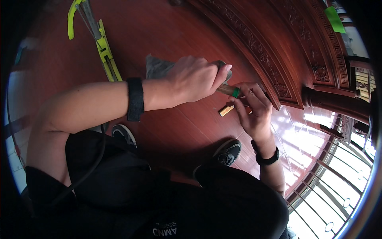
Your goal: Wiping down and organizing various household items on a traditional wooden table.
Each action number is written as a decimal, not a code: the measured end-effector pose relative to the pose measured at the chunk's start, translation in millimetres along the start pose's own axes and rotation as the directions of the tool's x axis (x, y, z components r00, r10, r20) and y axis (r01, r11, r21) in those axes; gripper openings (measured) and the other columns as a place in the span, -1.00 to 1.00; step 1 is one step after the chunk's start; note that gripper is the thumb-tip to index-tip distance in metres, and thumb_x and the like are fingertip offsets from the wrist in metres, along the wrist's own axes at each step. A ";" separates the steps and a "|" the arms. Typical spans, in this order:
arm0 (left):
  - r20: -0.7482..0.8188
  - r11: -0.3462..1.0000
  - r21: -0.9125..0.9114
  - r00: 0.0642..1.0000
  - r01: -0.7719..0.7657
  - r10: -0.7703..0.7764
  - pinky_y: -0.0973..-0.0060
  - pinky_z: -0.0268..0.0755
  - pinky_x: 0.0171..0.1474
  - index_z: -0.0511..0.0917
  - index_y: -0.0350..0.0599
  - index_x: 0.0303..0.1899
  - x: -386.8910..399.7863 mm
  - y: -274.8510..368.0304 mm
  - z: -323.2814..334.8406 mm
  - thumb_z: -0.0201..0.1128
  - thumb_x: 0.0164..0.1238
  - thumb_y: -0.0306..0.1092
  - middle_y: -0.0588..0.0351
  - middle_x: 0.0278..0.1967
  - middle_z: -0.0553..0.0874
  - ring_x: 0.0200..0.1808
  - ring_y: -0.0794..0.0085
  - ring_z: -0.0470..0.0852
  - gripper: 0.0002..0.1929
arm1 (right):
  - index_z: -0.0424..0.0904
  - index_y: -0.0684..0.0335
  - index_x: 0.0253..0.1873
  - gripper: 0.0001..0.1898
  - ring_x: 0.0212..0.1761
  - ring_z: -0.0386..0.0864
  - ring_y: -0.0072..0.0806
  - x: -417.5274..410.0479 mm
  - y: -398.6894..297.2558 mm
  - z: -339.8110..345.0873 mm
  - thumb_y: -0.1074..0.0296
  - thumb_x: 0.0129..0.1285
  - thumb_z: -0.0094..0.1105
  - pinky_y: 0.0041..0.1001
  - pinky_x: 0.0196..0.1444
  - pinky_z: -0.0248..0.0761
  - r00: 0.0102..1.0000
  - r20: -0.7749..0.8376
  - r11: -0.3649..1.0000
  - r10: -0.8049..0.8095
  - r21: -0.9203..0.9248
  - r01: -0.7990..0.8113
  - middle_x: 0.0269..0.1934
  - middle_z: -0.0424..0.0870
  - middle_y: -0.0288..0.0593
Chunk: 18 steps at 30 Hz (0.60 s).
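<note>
My left hand (194,79) is closed over a tool, palm down. A flat grey piece (158,66) with a pointed corner sticks out on its far left side, and rounded grey parts (229,76) show by the thumb. A wooden handle (226,89) with a green band (235,92) comes out from under the fist. Whether all these parts belong together is hidden. My right hand (253,104) has its thumb and fingers around the banded end of the handle. A small gold-coloured piece (226,110) bearing writing lies below, partly hidden by the right hand.
A yellow-green and grey frame-like object (106,50) lies at the upper left. Carved dark wooden furniture (253,44) rises at the upper right, with a green tag (334,19) on it. My shoes (228,152) stand on reddish flooring (185,128). Metal railings (328,182) are at the lower right.
</note>
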State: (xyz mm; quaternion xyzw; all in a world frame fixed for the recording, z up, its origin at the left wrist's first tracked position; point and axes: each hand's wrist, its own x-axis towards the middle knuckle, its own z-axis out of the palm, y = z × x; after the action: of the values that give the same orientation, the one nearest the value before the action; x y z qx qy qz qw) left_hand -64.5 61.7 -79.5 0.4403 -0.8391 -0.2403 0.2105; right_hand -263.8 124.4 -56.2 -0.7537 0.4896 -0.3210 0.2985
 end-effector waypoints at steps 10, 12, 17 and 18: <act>0.102 0.910 -0.385 0.987 0.152 -0.121 0.07 0.43 -0.42 0.54 -0.19 -0.34 -5.6 -2.9 14.8 -0.24 0.66 -0.08 -0.13 -0.64 0.59 -0.51 -0.10 0.63 -0.51 | 0.44 0.38 0.24 -0.51 -0.19 0.68 -0.48 -2.3 8.4 21.2 0.67 0.21 0.34 -0.49 -0.13 0.67 0.957 0.113 0.654 0.268 0.708 -0.267 -0.07 0.66 -0.10; 0.049 0.876 -0.479 0.998 0.052 -0.032 0.06 0.46 -0.32 0.52 -0.16 -0.24 -4.0 2.0 19.6 -0.32 0.66 0.00 -0.17 -0.51 0.66 -0.44 -0.13 0.64 -0.49 | 0.48 0.40 0.19 -0.59 -0.22 0.70 -0.46 -4.9 10.4 27.9 0.65 0.26 0.31 -0.50 -0.16 0.66 0.941 0.117 0.609 0.319 0.735 -0.298 -0.14 0.69 -0.11; 0.034 0.813 -0.561 0.985 0.157 -0.167 0.12 0.45 -0.20 0.45 -0.24 -0.09 -2.3 3.3 19.6 -0.24 0.66 -0.03 -0.18 -0.43 0.63 -0.34 -0.11 0.62 -0.56 | 0.51 0.45 0.03 -0.81 -0.26 0.73 -0.41 -0.3 14.9 15.7 0.51 0.41 0.19 -0.50 -0.24 0.66 0.917 -0.078 0.716 0.390 0.652 -0.249 -0.17 0.70 -0.08; -0.063 0.793 -0.606 0.990 0.063 -0.126 0.13 0.44 -0.16 0.43 -0.27 -0.06 -2.5 3.1 18.7 -0.19 0.65 -0.02 -0.18 -0.36 0.62 -0.28 -0.09 0.61 -0.57 | 0.51 0.45 0.03 -0.81 -0.26 0.73 -0.41 0.2 16.5 15.2 0.51 0.41 0.19 -0.50 -0.24 0.66 0.921 -0.084 0.721 0.381 0.650 -0.239 -0.17 0.70 -0.08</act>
State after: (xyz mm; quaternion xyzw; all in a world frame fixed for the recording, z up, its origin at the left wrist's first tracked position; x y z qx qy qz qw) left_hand -75.7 69.4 -92.9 0.4032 -0.6846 -0.4824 0.3689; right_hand -261.0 120.7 -78.1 -0.4785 0.5030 -0.4889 0.5282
